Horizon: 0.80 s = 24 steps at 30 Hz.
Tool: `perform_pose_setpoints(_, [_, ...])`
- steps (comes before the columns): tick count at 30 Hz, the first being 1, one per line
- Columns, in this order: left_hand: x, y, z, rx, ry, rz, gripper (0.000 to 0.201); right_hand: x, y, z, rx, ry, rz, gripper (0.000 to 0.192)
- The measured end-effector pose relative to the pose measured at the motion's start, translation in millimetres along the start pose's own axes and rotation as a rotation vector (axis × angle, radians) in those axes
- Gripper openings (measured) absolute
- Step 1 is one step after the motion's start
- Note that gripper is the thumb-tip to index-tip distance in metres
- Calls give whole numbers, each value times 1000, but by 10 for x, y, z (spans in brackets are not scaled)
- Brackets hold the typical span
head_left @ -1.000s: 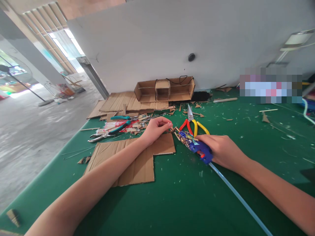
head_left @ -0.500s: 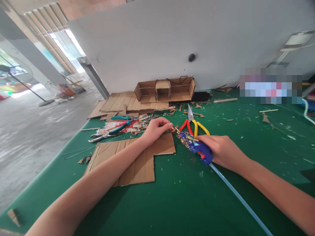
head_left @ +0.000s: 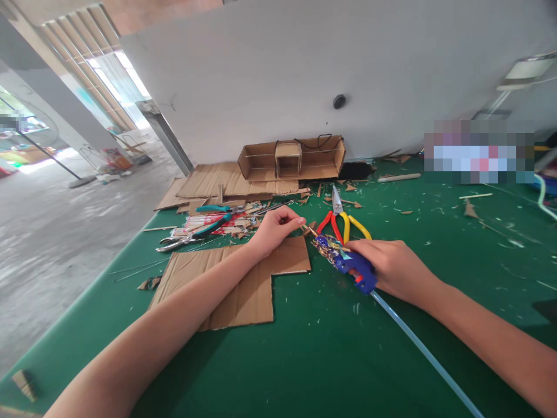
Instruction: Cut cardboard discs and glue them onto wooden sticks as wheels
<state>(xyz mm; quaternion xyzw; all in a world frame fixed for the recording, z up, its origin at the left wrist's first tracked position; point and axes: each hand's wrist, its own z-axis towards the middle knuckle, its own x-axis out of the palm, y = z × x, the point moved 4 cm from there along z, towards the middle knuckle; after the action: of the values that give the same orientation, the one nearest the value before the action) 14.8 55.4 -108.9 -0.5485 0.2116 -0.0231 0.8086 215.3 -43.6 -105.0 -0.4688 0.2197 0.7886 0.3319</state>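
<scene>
My right hand [head_left: 394, 266] grips a blue glue gun [head_left: 343, 259] with a long clear glue stick [head_left: 424, 351] trailing from its back toward me. The gun's nozzle points left at a small brown cardboard piece [head_left: 307, 228]. My left hand [head_left: 274, 229] pinches that piece between thumb and fingertips, just above the corner of a flat cardboard sheet [head_left: 235, 284] on the green table [head_left: 331, 354].
Red-handled and yellow-handled cutters [head_left: 339, 217] lie just behind the gun. Teal pliers and a heap of sticks [head_left: 209, 223] sit to the left. A cardboard box frame [head_left: 290, 158] and flat cardboard sheets [head_left: 217, 181] stand at the wall. Scraps litter the table.
The glue gun's nozzle has edged slightly left, closer to the piece in my left hand. Both hands otherwise hold still.
</scene>
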Motion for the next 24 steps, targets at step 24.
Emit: perform_pose_setpoints(24, [17,-25,-11,58,29,62,37,52,-6,-18,-6,40,24,25])
